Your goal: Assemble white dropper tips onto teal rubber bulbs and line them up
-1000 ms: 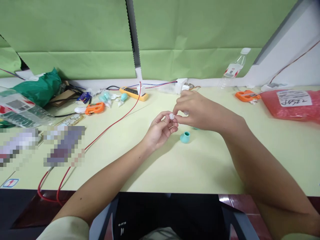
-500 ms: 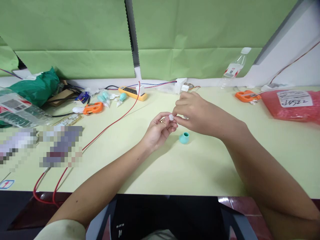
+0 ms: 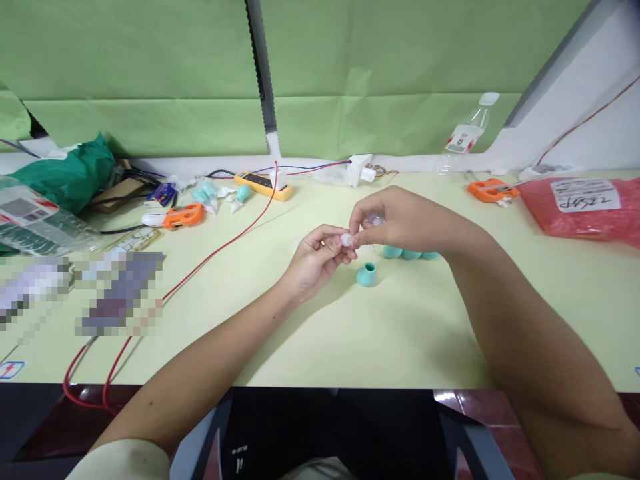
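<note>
My left hand [image 3: 319,260] pinches a small whitish plastic piece [image 3: 346,240] between thumb and fingers. Meeting it from the other side, my right hand [image 3: 383,220] has its thumb and forefinger closed at the same piece's right edge. A teal flared part [image 3: 367,275] with a round open neck stands on the table just below the hands. Several rounded teal pieces [image 3: 411,255] lie in a row under my right wrist, partly covered by it. Something small and clear [image 3: 376,219] shows beside my right fingers; its kind is unclear.
Along the back lie a yellow power strip [image 3: 263,186], teal bulb-like pieces [image 3: 243,194] in plastic and an orange tool [image 3: 183,216]. A clear bottle [image 3: 466,137], another orange tool [image 3: 493,190] and a red package [image 3: 575,217] are at right. A red cable [image 3: 220,248] crosses the left side.
My right hand has come down and tilted, its thumb and forefinger now at the whitish piece. The row of teal pieces behind it has come into view. My left hand barely moves.
</note>
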Tool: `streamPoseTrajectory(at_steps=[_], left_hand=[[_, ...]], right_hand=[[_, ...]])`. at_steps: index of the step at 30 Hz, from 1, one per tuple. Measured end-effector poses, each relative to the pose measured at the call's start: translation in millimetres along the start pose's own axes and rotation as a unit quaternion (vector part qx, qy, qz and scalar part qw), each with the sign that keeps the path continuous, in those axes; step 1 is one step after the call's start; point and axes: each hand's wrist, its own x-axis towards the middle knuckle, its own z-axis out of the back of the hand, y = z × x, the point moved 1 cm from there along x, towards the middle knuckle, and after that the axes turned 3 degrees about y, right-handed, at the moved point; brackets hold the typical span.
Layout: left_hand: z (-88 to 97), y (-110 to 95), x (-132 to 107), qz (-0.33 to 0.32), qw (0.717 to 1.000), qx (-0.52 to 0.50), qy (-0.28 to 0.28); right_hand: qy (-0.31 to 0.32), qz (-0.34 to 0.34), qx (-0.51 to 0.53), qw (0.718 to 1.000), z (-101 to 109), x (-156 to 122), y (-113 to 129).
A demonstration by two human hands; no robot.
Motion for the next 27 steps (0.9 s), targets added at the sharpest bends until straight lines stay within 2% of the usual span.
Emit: streamPoseTrajectory(at_steps=[9, 19, 24, 27], left_hand=[[0.1, 0.3, -0.7, 0.003, 1.0, 0.011, 0.001], [1.2, 2.0, 1.0, -0.029, 0.999, 0.025, -0.01], [0.3, 2.7, 0.1, -0.031, 0.999, 0.031, -0.019], [-0.3, 1.8, -0.3, -0.026, 0.999, 0.02, -0.012]], right_hand=[[0.019, -0.008, 0.038, 0.999, 0.3, -0.2, -5.6], [-0.016, -0.021, 0.003, 1.0, -6.2, 1.5, -4.1], [0.002, -0.064, 0.024, 0.998, -6.7, 1.8, -1.0], [0.011, -0.063, 0.053, 0.997, -4.6, 2.2, 0.8]])
